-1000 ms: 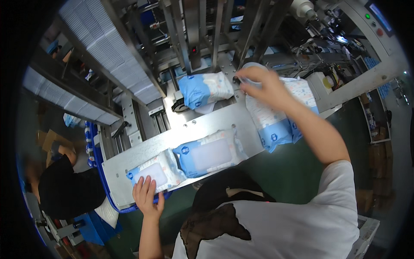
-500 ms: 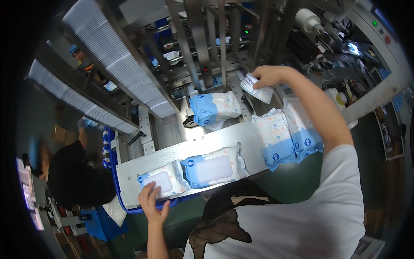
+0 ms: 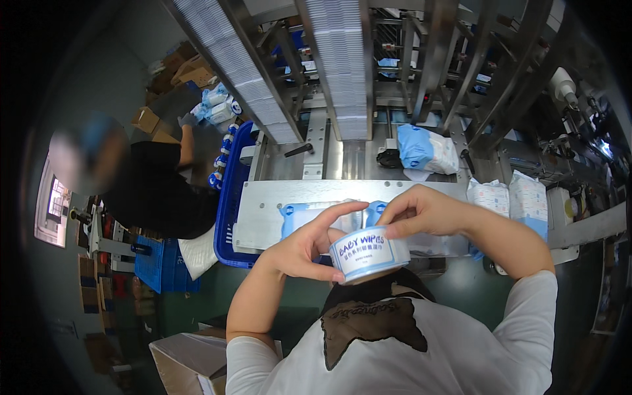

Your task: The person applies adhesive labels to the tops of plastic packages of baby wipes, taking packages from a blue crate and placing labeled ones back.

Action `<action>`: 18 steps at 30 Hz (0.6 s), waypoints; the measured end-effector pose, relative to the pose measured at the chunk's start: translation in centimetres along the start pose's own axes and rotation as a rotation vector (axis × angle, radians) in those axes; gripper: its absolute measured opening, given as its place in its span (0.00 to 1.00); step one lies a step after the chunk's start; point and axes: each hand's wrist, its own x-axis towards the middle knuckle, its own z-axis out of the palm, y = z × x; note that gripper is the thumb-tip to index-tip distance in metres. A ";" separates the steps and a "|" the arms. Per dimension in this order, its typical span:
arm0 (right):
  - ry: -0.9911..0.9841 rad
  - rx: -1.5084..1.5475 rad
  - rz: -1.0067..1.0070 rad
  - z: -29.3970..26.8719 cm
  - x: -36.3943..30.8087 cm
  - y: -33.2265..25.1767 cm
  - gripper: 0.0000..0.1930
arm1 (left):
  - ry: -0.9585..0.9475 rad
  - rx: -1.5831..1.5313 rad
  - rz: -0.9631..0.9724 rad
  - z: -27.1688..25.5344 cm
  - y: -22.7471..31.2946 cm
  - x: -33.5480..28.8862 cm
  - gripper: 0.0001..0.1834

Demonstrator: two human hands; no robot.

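Between my hands, in front of my chest, is a curved white-and-blue printed label (image 3: 368, 255). My right hand (image 3: 426, 212) pinches its upper right edge with thumb and fingers. My left hand (image 3: 304, 249) grips its left side, the thumb at the lower edge and the index finger stretched above it. Behind my hands, soft blue-and-white wipes packs lie on the metal table (image 3: 263, 204), among them a partly covered pack (image 3: 293, 218). Another wipes pack (image 3: 428, 150) rests on the machine beyond the table. Two more, a nearer pack (image 3: 488, 197) and an outer pack (image 3: 528, 203), are at the table's right end.
Tall stacks of flat white pieces, one stack (image 3: 339, 66) and another stack (image 3: 230, 62), stand in metal guides. A blue basket (image 3: 227, 217) adjoins the table's left end. A person in black (image 3: 171, 194) works at the left. A cardboard box (image 3: 184, 359) sits lower left.
My right hand has brought the label from the machine at the right to my chest. My left hand has left the wipes pack on the table and taken the label's left side. The view has shifted left.
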 end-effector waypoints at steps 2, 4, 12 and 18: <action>0.153 -0.007 -0.057 0.8 1.0 1.5 0.11 | -0.019 -0.032 -0.017 -0.9 -0.1 -1.0 0.57; 0.178 0.042 -0.084 1.2 1.8 1.7 0.09 | -0.025 -0.013 -0.068 -1.6 0.0 -2.1 0.56; 0.160 -0.298 0.084 5.1 2.3 -2.9 0.14 | 0.047 0.369 -0.254 -2.0 0.8 -4.3 0.44; 0.684 -1.085 -0.314 5.6 1.7 -1.7 0.17 | -0.084 0.102 -0.154 -3.4 -2.7 -5.1 0.26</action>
